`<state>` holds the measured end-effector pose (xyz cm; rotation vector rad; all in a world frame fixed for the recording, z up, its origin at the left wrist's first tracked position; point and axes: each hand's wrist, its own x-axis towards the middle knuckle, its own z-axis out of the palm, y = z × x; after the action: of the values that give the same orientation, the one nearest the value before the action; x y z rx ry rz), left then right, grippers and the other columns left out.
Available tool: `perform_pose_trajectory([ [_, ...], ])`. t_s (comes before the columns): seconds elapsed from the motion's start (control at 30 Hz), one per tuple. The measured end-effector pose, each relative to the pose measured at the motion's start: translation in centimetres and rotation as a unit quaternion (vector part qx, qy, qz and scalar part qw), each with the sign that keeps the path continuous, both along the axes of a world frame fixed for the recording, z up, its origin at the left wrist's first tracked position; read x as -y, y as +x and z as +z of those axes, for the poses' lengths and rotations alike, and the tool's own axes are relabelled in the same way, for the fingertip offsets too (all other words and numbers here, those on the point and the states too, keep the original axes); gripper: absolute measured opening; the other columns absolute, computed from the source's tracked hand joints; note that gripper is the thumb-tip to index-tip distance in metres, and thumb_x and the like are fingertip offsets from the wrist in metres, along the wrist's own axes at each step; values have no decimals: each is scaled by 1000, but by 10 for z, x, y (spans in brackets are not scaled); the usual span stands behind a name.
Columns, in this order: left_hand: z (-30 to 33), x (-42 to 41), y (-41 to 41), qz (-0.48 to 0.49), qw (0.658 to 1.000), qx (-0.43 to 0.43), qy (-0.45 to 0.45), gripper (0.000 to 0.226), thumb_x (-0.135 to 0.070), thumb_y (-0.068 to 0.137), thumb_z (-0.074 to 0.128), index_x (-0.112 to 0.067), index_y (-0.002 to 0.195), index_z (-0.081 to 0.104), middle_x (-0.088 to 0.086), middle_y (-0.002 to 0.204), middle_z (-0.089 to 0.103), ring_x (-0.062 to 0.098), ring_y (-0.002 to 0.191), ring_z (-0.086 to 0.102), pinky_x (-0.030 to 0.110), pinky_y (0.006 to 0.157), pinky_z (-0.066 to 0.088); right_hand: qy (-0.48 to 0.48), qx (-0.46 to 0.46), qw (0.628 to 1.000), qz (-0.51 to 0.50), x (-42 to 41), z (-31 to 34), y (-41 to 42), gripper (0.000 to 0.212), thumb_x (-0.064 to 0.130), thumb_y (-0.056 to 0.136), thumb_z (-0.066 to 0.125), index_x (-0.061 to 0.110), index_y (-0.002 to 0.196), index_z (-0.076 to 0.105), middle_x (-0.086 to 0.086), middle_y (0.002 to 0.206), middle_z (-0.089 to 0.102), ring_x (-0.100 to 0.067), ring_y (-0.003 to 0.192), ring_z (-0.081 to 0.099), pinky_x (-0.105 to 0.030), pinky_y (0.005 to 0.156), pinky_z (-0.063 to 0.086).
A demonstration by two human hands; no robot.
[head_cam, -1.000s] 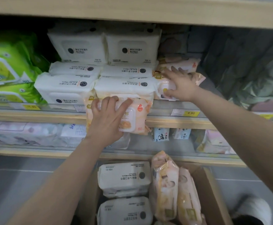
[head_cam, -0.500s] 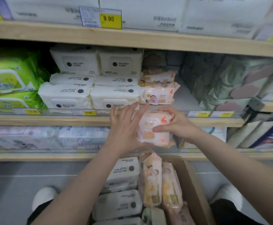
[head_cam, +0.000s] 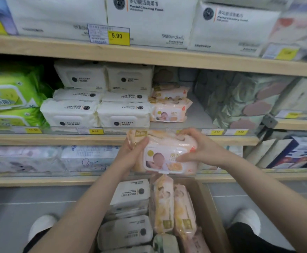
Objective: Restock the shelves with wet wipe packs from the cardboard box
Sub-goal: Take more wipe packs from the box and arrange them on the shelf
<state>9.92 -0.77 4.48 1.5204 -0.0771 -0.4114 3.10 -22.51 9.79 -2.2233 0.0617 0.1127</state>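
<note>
Both hands grip one peach wet wipe pack in front of the middle shelf's front edge: the left hand curls round its left end, the right hand round its right end, thumb on its white baby-photo lid. Below stands an open cardboard box with soft white packs at its left side and peach packs upright at its right. Stacked white packs and peach packs fill the shelf; a yellow tag above reads 9.90, beneath "Facial Cleaning Towel" bags.
</note>
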Motion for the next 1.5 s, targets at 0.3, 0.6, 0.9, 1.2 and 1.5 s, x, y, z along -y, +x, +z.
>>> perform_pose_trajectory([
  [0.3,8,19,-2,-46,992,117,23,29,-29,83,67,-30,107,52,-7,105,68,1,90,66,18,75,53,-336,88,936,65,-6,-21,15,104,75,56,64,52,141,8,11,136,45,-21,122,45,-43,97,35],
  [0.6,25,12,115,24,727,453,515,56,-51,94,16,-25,140,36,5,146,37,26,136,27,61,111,14,-498,219,839,24,51,7,67,91,71,63,66,46,141,26,0,114,56,-28,99,55,-42,87,37],
  [0.9,-9,17,146,3,714,374,592,51,-53,95,17,-43,144,19,1,157,13,29,144,5,68,107,-4,-590,174,787,40,61,-9,152,77,69,79,50,45,145,19,-8,138,45,-36,125,41,-60,110,15],
  [1.2,-14,17,148,-1,709,382,592,49,-53,95,16,-44,143,19,0,157,13,29,144,5,68,107,-4,-430,91,896,64,56,-41,182,79,58,82,58,44,147,15,1,156,25,-27,141,23,-54,113,10],
  [1.5,8,50,146,12,686,422,593,75,-74,81,17,-27,137,36,9,147,30,27,140,19,68,107,3,-304,94,942,106,62,-29,185,52,48,95,44,30,144,37,2,148,41,-16,137,33,-33,116,17],
])
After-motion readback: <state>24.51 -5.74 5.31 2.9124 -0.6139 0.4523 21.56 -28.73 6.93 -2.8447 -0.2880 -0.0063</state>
